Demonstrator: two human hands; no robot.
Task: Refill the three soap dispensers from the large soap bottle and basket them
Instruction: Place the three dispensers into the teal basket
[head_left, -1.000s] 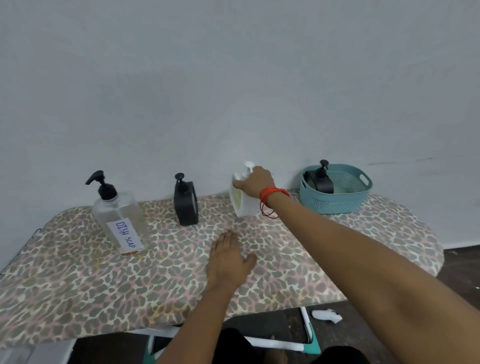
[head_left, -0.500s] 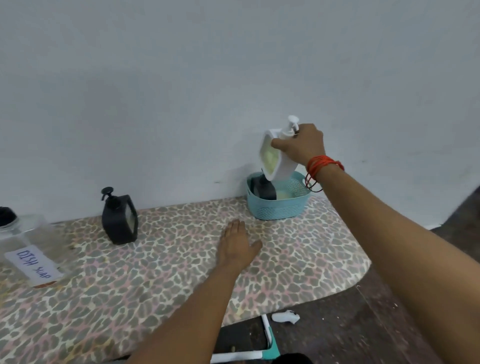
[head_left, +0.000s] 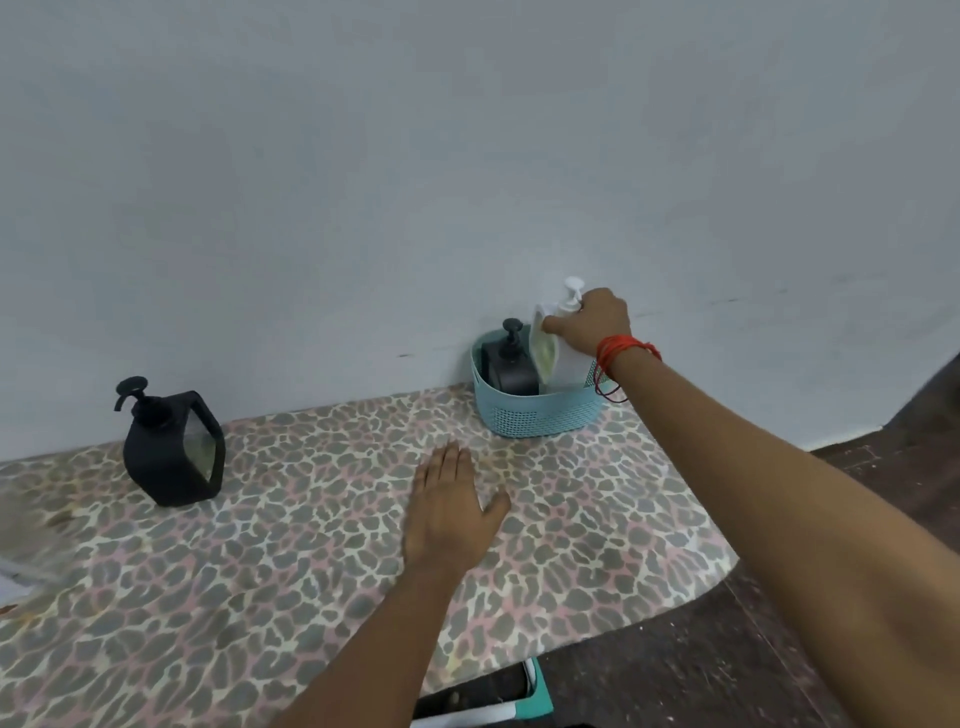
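My right hand (head_left: 589, 325) grips the white soap dispenser (head_left: 561, 358) near its pump neck; its base sits down inside the teal basket (head_left: 535, 415) at the table's far right. A black dispenser (head_left: 511, 366) stands in the basket to the left of the white one. A second black dispenser (head_left: 171, 449) stands on the table at the left, near the wall. My left hand (head_left: 449, 506) rests flat on the leopard-print table top (head_left: 291, 561), fingers straight. The large soap bottle is out of view apart from a blur at the left edge.
The grey wall runs right behind the basket and the dispensers. The table's rounded right end (head_left: 696, 561) drops to a dark floor (head_left: 727, 665). A teal and white frame part (head_left: 519, 701) shows under the table's front edge.
My right hand has lifted the white dispenser from the table, carried it right over the basket and lowered it in beside the black one. My view swung right; the left hand stayed flat.
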